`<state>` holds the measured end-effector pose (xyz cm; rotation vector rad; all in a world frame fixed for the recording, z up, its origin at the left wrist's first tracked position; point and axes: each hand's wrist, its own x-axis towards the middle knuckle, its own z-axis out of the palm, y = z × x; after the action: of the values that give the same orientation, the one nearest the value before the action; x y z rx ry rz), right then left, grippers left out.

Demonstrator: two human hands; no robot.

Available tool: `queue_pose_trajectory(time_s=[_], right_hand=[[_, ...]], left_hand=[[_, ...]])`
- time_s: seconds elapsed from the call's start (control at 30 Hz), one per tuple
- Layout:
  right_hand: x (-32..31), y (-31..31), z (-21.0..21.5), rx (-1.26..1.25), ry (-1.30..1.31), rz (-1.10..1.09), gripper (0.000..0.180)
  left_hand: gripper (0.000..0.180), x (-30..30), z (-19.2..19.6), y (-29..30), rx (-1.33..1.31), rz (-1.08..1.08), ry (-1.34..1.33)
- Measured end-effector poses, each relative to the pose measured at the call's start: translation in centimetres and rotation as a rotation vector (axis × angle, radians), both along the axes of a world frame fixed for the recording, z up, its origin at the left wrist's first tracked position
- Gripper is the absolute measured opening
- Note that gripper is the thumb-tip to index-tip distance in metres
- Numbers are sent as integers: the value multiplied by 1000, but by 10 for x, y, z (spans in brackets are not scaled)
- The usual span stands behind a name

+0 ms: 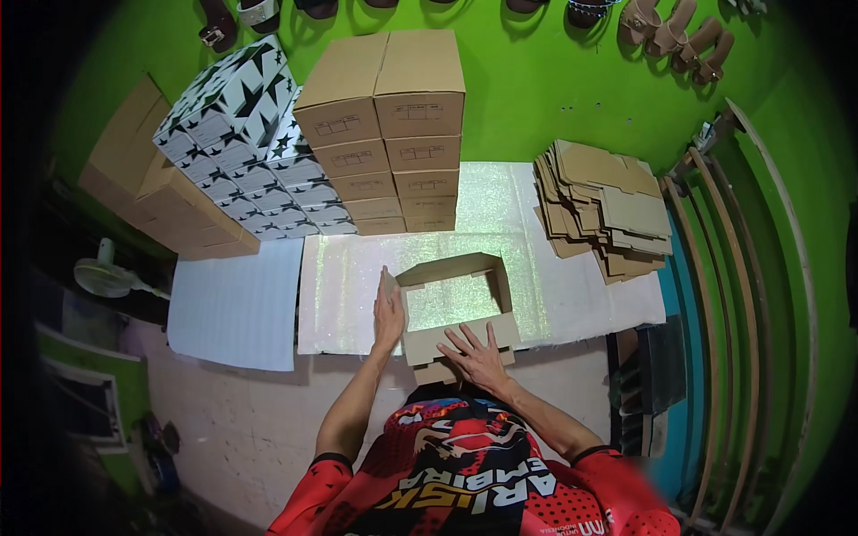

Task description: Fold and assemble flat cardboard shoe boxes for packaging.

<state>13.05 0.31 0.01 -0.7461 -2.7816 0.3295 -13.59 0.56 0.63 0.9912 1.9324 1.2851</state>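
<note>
On shimmery sheeting [585, 308] | angular cardboard box [456, 265] | apart: left hand [389, 314] against its left, right hand [475, 359] splayed across near panel [426, 341]

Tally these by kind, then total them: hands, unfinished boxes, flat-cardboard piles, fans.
Hands: 2 (left hand, right hand)
Unfinished box: 1
Flat-cardboard pile: 1
Fan: 1
Total: 5
</note>
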Motion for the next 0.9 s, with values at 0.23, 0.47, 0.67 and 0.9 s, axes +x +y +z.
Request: queue_pose_trajectory(time_s=[0.23,0.47,0.67,0.9], right_hand=[[-8,12,4,-48,-5,-63,50],[-10,15,11,-33,-29,-90,44],[-8,16,16,-72,-21,-114,47],[-22,36,42,-423,33,-187,44]], left_hand=[[84,37,24,1,287,264,912],[64,58,20,47,164,-275,773],[60,36,0,111,-40,-330,855],[57,38,-13,102,-53,-222,793]])
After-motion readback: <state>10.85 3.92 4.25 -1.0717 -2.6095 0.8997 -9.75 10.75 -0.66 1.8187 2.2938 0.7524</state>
